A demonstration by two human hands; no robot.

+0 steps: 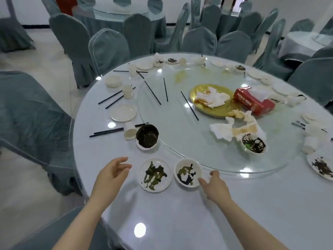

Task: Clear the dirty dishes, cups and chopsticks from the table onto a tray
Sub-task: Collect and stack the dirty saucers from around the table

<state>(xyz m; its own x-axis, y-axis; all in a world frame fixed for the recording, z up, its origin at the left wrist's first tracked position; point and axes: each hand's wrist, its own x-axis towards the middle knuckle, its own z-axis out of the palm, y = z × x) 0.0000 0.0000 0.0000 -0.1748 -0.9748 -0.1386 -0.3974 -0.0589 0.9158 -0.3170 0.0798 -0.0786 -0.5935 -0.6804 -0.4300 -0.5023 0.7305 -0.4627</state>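
A small white plate smeared with green and dark sauce lies near the table's front edge. Right beside it stands a dirty white bowl. My left hand hovers just left of the plate, fingers loosely spread, holding nothing. My right hand reaches the bowl's right rim with straight fingers, touching or nearly touching it. Farther back a bowl coated in dark sauce sits beside a small cup and a pair of black chopsticks. No tray is in view.
A glass turntable carries a gold plate with soiled napkins, a red tissue box, loose chopsticks and another dirty bowl. More plates and cups ring the round table. Covered chairs surround it.
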